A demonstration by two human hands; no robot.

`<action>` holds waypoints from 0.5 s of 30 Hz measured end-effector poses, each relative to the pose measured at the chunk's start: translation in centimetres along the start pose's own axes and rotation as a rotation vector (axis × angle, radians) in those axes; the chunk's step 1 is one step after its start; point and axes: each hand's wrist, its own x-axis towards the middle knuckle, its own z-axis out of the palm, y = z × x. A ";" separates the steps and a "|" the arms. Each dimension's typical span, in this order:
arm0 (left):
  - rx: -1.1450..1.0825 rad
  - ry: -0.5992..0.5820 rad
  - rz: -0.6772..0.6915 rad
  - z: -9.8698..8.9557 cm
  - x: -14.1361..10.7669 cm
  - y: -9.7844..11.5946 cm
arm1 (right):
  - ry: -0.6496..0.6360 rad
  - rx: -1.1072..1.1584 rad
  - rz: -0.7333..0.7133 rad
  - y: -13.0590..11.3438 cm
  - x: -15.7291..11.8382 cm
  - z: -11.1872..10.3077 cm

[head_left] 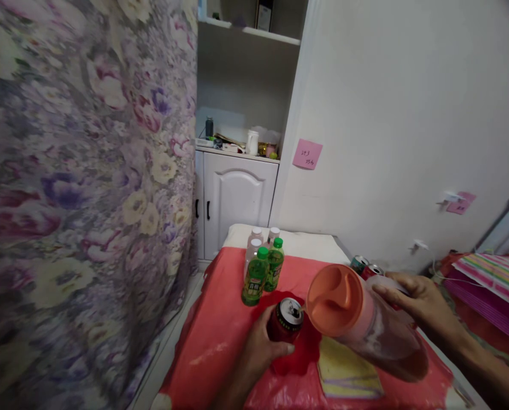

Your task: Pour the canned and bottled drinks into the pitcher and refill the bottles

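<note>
My left hand (pixel 258 348) is wrapped round a dark drink can (pixel 285 327), which stands upright with its top opened. From the right, my right hand (pixel 414 296) grips the handle of a clear pitcher (pixel 386 339) with an orange-pink lid (pixel 335 299). The pitcher lies tilted far over, with brownish liquid inside. Its spout is close beside the can's opening, and a thin trickle shows between them. Around the can spreads a dark red wet patch (pixel 297 361) on the red table cover (pixel 211 347). A folded yellow cloth (pixel 348 373) lies below the pitcher.
Two green-capped bottles (pixel 255 279) stand behind the can, with several white-capped bottles (pixel 254 249) behind them. Further cans (pixel 359 263) are partly hidden behind the pitcher. A floral curtain (pixel 87 199) hangs at left, a white cabinet (pixel 241 199) stands behind, and a wall (pixel 386 142) borders the right.
</note>
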 end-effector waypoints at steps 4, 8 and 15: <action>0.007 0.006 -0.001 0.0 0.0 0.0 | 0.006 0.005 0.001 -0.1 0.0 0.0; 0.031 0.003 -0.008 0.0 -0.1 0.0 | 0.003 -0.014 0.011 -0.2 -0.1 0.0; 0.006 -0.004 0.000 0.0 -0.1 -0.2 | 0.004 -0.035 -0.017 -0.7 0.0 0.1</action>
